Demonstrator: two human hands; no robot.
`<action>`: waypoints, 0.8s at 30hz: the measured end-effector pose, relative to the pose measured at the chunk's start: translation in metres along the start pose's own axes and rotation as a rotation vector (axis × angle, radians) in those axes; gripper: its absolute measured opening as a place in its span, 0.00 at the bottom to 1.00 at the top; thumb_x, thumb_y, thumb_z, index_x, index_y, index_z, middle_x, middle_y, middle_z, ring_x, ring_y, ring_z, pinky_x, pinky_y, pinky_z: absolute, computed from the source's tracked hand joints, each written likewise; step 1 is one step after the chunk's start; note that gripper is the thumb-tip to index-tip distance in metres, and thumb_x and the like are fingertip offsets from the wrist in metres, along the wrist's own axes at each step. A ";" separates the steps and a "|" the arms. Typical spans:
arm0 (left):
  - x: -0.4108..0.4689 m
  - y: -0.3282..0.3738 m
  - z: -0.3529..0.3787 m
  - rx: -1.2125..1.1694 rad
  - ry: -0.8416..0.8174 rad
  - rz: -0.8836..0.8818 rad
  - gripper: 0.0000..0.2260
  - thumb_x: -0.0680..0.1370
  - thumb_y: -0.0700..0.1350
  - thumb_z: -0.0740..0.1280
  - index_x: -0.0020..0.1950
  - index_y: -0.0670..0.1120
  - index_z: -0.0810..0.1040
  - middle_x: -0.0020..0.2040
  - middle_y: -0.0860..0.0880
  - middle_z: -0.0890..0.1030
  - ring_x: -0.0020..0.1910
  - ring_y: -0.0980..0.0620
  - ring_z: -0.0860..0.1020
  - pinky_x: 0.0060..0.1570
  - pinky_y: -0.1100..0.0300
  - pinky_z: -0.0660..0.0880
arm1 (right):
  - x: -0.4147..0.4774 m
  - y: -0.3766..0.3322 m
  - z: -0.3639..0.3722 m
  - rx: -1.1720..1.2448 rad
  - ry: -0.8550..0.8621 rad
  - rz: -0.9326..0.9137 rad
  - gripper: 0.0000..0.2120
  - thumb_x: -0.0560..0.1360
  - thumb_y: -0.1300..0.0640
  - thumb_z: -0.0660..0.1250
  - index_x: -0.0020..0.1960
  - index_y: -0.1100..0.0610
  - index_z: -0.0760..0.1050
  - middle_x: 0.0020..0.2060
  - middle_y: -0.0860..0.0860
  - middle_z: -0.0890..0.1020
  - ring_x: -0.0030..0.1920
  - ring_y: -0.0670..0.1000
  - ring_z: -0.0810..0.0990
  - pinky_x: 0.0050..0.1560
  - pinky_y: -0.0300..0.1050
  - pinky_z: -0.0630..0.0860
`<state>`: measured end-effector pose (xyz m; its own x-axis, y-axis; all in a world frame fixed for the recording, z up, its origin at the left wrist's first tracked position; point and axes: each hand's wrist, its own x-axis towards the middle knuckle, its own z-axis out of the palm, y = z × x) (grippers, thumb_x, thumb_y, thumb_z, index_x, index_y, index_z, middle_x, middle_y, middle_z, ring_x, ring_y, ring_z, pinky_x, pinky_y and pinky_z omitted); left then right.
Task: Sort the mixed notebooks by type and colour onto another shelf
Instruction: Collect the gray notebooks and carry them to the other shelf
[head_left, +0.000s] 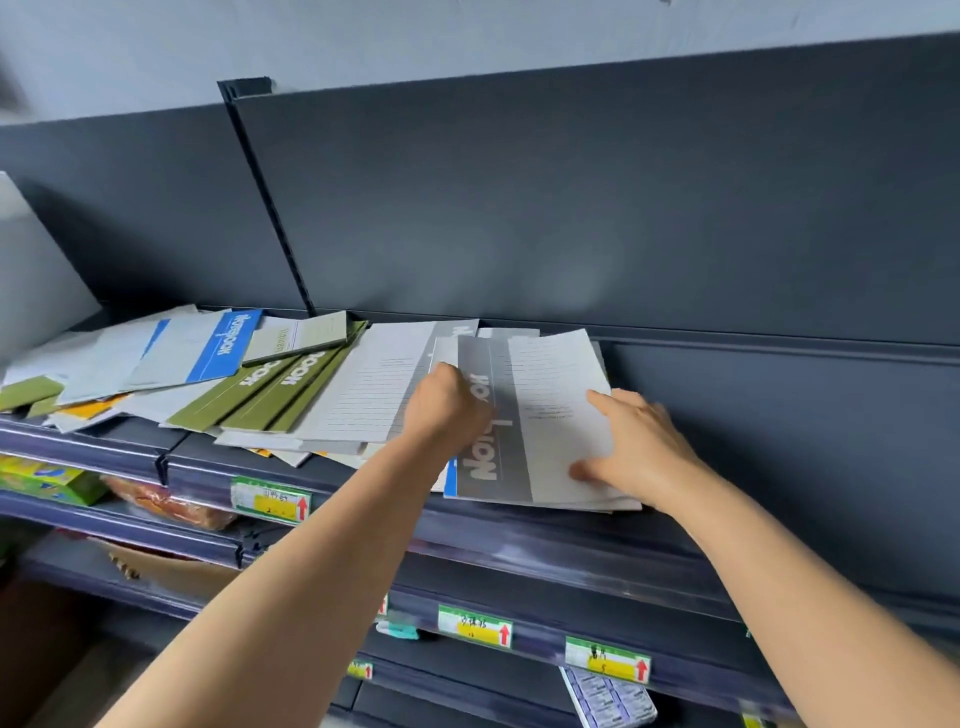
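The grey notebooks (519, 467) lie at the shelf's (545, 535) near edge, right of the mixed pile (291, 384). The left hand (447, 400) has its grip curled on their left side, while the right hand (639, 447) presses flat (fingers apart). A tug could spill them.

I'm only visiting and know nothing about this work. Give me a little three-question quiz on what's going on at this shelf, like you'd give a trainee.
1. True or false: the right hand rests on the grey notebooks.
2. What colour are the three fanned notebooks lying left of the left hand? A red, B green, C black.
3. Fill the gap: each price tag on the shelf edges shows a red ____.

Key: 1 true; 2 B; 3 arrow.
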<state>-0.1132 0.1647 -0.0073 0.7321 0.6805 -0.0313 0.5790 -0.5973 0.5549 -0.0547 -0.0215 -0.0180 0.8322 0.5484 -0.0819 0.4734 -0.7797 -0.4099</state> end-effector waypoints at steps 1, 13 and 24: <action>0.001 0.001 0.000 -0.035 -0.013 -0.007 0.10 0.71 0.42 0.70 0.49 0.41 0.74 0.43 0.46 0.77 0.43 0.44 0.77 0.37 0.59 0.70 | -0.001 0.000 -0.001 0.000 0.005 0.001 0.42 0.67 0.44 0.76 0.74 0.51 0.60 0.73 0.50 0.61 0.70 0.56 0.60 0.65 0.50 0.67; -0.005 0.031 0.016 0.052 -0.187 0.262 0.19 0.77 0.47 0.66 0.67 0.47 0.70 0.58 0.45 0.80 0.56 0.43 0.78 0.52 0.54 0.75 | 0.003 0.029 -0.007 0.075 0.081 0.253 0.41 0.63 0.39 0.75 0.69 0.53 0.63 0.63 0.56 0.72 0.63 0.61 0.68 0.53 0.50 0.72; -0.009 0.056 0.035 -0.196 -0.229 0.224 0.16 0.74 0.40 0.67 0.61 0.43 0.71 0.55 0.44 0.80 0.53 0.42 0.79 0.53 0.48 0.78 | -0.010 0.047 -0.009 0.135 0.104 0.342 0.40 0.56 0.37 0.78 0.63 0.50 0.69 0.56 0.54 0.71 0.62 0.59 0.68 0.56 0.52 0.73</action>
<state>-0.0750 0.1109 -0.0052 0.9070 0.4163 -0.0640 0.3319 -0.6127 0.7173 -0.0384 -0.0667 -0.0279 0.9637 0.2244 -0.1449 0.1267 -0.8615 -0.4917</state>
